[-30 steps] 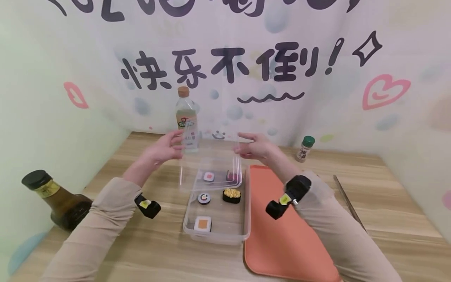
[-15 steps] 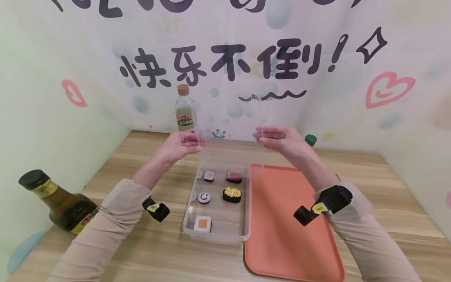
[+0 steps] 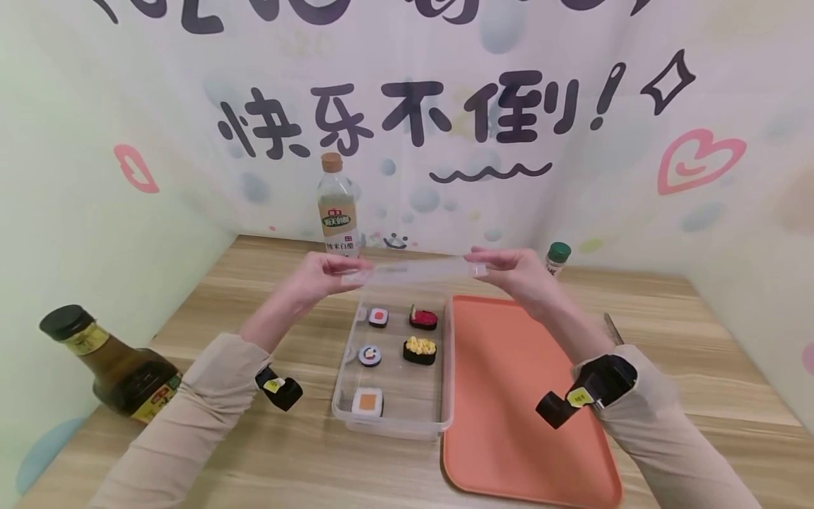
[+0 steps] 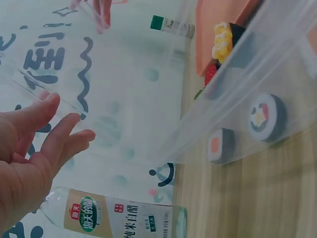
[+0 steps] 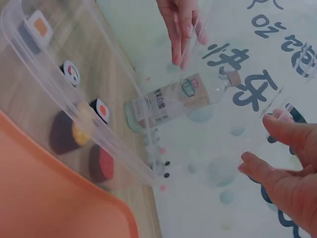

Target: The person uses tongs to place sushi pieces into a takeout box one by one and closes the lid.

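Observation:
Both hands hold a clear plastic lid (image 3: 420, 270) by its opposite side edges, above the far end of a clear plastic box. My left hand (image 3: 321, 279) pinches its left edge; my right hand (image 3: 515, 274) pinches the right edge. Below, the clear box (image 3: 447, 367) stands uncovered with several sushi pieces inside. They are a roll with an orange square centre (image 3: 367, 403), a small round roll (image 3: 369, 355), a yellow-topped sushi (image 3: 420, 350), a red-topped sushi (image 3: 422, 318) and a small roll with a red-orange centre (image 3: 378, 317).
An orange tray (image 3: 528, 410) lies right of the box. A clear vinegar bottle (image 3: 338, 212) stands behind the left hand, a dark brown bottle (image 3: 127, 375) at the left. A green-capped shaker (image 3: 557, 258) is behind the right hand. One dark stick end (image 3: 612, 329) shows beside the right forearm.
Both hands have moved right with the lid, which swung from standing upright to nearly edge-on to the head view. The box and sushi have stayed put.

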Tool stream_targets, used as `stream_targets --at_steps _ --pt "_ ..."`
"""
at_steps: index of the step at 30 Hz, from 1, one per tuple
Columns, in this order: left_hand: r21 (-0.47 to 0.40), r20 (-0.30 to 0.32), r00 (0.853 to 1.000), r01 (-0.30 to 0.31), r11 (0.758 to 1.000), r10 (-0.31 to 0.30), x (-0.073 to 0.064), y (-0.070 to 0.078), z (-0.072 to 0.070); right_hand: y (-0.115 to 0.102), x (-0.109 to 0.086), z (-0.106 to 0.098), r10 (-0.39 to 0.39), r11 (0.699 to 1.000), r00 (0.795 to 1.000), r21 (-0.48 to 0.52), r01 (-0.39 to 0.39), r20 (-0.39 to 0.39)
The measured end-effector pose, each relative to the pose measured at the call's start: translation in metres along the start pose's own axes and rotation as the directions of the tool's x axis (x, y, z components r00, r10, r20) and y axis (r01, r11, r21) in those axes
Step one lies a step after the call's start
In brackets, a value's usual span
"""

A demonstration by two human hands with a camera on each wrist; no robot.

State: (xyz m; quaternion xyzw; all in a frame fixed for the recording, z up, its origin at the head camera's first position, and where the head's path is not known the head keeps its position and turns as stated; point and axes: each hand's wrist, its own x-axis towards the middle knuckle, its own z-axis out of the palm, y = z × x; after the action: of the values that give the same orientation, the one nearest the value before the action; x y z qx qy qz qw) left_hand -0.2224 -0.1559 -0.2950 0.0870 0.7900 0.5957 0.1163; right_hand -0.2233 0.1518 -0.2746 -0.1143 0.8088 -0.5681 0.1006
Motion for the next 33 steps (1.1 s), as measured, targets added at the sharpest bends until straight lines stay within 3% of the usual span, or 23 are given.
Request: stream_targets --at_steps 4,8,11,15,20,22,24,27,33 --pt "0.043 0.000 1.000 0.001 0.999 -0.001 -0.004 -0.008 0.002 0.007 -0.003 0.005 0.062 0.993 0.997 0.102 -0.067 0.054" --pt "0.056 0.002 1.000 -0.027 0.998 0.027 -0.009 -0.018 0.003 0.012 -0.005 0.012 0.078 0.960 0.991 0.259 -0.104 0.110" --pt "0.073 0.011 0.999 -0.045 0.996 0.045 -0.012 -0.024 0.003 0.014 -0.005 0.020 0.135 0.948 0.984 0.274 -0.162 0.113" --pt "0.096 -0.005 0.999 -0.041 0.995 0.041 -0.013 -0.030 0.006 0.019 -0.003 0.030 0.180 0.970 0.981 0.153 -0.189 0.070" --pt "0.084 -0.015 0.999 0.034 0.996 -0.033 -0.014 -0.029 0.011 0.024 0.000 0.040 0.179 0.984 0.983 0.011 -0.180 0.030" --pt "0.124 0.000 0.999 0.047 0.991 -0.047 -0.014 -0.028 0.014 0.024 0.001 0.044 0.168 0.984 0.985 -0.057 -0.167 0.023" --pt "0.220 0.019 0.999 0.041 0.975 -0.046 -0.014 -0.027 0.016 0.023 0.000 0.048 0.147 0.978 0.989 -0.150 -0.143 0.016" --pt "0.344 0.052 0.997 0.032 0.939 -0.053 -0.015 -0.025 0.019 0.022 -0.003 0.054 0.108 0.941 0.994 -0.325 -0.100 0.008" --pt "0.436 0.117 0.992 -0.003 0.900 -0.053 -0.020 -0.022 0.026 0.021 -0.013 0.064 0.035 0.789 0.999 -0.615 -0.021 0.011"
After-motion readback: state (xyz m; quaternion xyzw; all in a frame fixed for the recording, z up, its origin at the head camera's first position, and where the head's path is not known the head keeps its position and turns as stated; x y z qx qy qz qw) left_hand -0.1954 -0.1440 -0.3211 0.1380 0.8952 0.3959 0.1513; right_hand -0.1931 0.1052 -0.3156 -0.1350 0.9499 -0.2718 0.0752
